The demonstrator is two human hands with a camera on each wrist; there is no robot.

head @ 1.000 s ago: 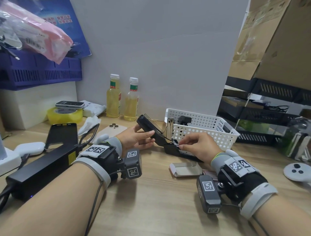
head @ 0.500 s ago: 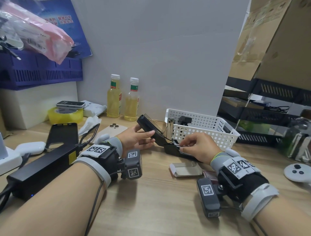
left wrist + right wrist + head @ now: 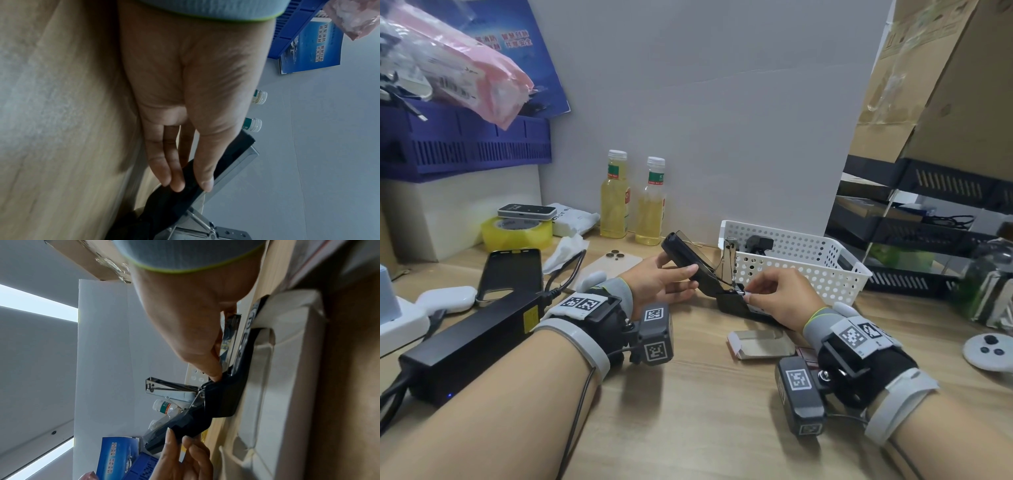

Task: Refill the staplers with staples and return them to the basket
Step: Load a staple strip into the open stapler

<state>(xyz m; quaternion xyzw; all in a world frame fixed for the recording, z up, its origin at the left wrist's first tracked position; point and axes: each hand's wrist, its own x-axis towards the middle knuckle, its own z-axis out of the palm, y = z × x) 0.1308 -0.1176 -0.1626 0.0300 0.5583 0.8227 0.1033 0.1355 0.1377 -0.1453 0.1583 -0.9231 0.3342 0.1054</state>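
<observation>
Left hand (image 3: 667, 281) grip pinching open black stapler (image 3: 690, 258) lid, right hand (image 3: 779, 294) grip pinching staples, label unreadable

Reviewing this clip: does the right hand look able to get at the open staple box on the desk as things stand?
Probably yes. The staple box lies just beside the right hand with bare desk between, but that hand's fingertips are busy at the open stapler, so it must let go first.

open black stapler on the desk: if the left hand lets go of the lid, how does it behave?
Lid of the stapler likely swings: it is hinged and only the left hand holds it up. Base looks stable, flat on the desk. Rigid, probably slick plastic; right hand works at the hinge.
</observation>
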